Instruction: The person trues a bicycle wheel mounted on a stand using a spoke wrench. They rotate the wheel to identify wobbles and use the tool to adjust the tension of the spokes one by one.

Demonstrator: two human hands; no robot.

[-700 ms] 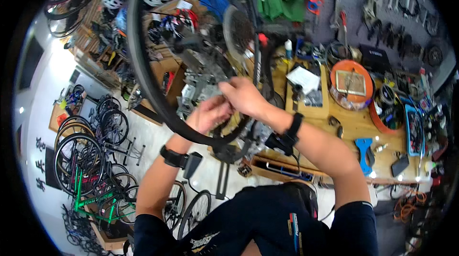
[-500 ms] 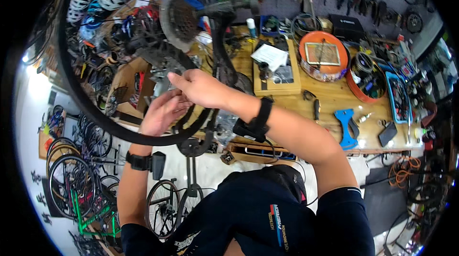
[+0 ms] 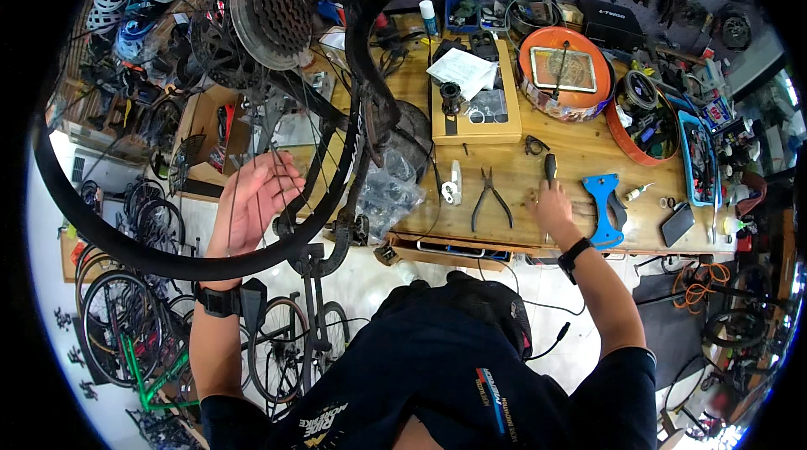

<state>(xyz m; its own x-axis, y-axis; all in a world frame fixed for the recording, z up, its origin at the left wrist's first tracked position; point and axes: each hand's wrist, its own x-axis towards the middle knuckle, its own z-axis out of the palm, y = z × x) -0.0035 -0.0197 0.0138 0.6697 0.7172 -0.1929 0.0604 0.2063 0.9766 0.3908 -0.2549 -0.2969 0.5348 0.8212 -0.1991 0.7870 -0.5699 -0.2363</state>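
Observation:
A bicycle wheel with a black rim point(image 3: 160, 258) and a dark, toothed cassette point(image 3: 273, 17) is mounted in a black stand point(image 3: 360, 71) on the left. Behind its spokes is my left hand point(image 3: 256, 202), inside the rim, fingers loosely bent and apart with nothing visible in them. Over the wooden workbench point(image 3: 513, 168), my right hand point(image 3: 552, 204) is closed at the lower end of a tool with a black handle point(image 3: 551, 168); the fingers hide its other end. Black-handled pliers point(image 3: 490, 198) lie to its left, and a blue flat tool point(image 3: 602, 208) to its right.
A cardboard box point(image 3: 477, 132) with papers, an orange round tray point(image 3: 555, 36), an orange bowl of parts point(image 3: 622, 126) and a blue basket point(image 3: 696, 164) stand farther back. A clear plastic bag point(image 3: 388, 198) lies beside the stand. Bicycles point(image 3: 126, 315) stand at left.
My right hand has left the wheel beside my left hand and moved right to the black-handled tool on the bench. My left hand stays at the wheel. The whole view has shifted.

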